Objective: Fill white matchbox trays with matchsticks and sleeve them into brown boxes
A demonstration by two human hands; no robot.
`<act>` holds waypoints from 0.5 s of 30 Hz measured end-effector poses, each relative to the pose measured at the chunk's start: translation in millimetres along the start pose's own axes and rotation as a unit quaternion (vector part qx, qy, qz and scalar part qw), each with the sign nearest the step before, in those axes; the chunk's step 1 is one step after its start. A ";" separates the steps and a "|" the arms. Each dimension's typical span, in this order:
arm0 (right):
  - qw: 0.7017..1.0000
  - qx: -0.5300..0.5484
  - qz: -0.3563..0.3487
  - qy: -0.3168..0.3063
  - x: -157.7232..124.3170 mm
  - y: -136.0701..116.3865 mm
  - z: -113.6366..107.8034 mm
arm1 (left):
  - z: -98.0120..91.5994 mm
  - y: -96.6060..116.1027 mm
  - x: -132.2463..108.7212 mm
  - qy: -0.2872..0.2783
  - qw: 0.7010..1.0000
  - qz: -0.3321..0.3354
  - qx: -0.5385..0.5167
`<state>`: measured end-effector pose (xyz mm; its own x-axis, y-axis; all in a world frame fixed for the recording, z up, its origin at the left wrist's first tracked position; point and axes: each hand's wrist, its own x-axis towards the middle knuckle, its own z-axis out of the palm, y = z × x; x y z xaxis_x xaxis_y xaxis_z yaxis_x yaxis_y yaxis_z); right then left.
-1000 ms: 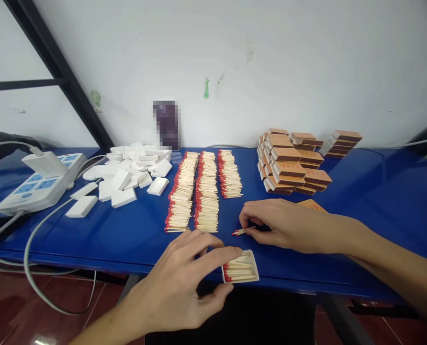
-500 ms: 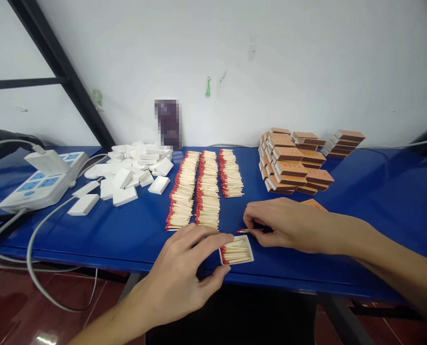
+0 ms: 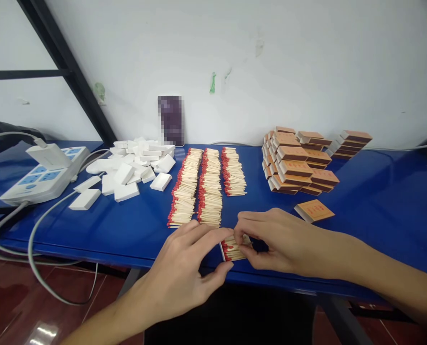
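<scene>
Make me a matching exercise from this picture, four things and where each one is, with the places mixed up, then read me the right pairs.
Things:
1. Power strip
2. Open white tray
3. Loose matches
4. Single orange matchbox

Places:
A. Laid in three rows
B. In front of the stacked matchboxes
C. Between the left thumb and fingers
D. Toward the left end of the blue table

Right pairs: 1-D, 2-C, 3-A, 4-B.

Two hands (image 3: pixel 185 270) are framing one match-filled tray (image 3: pixel 222 252), three match rows (image 3: pixel 210 187) are lying out, one orange sleeve (image 3: pixel 314 211) is lying apart, one power strip (image 3: pixel 17 194) is carrying one adapter (image 3: pixel 49 156), white boxes (image 3: pixel 126 190) and stacked sleeves (image 3: pixel 293 153) are overlapping beyond counting
</scene>
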<state>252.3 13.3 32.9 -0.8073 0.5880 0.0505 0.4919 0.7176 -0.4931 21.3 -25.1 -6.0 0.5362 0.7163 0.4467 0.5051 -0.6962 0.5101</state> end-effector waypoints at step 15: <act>0.996 -0.049 -0.024 0.067 2.4 1.8 8.0 | -0.5 -0.5 0.1 0.008 1.000 0.007 -0.008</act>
<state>248.7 13.0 25.2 -0.7831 0.5921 0.1902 0.4890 0.7752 -0.4000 20.7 -24.7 -5.8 0.5327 0.7072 0.4649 0.4863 -0.7053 0.5158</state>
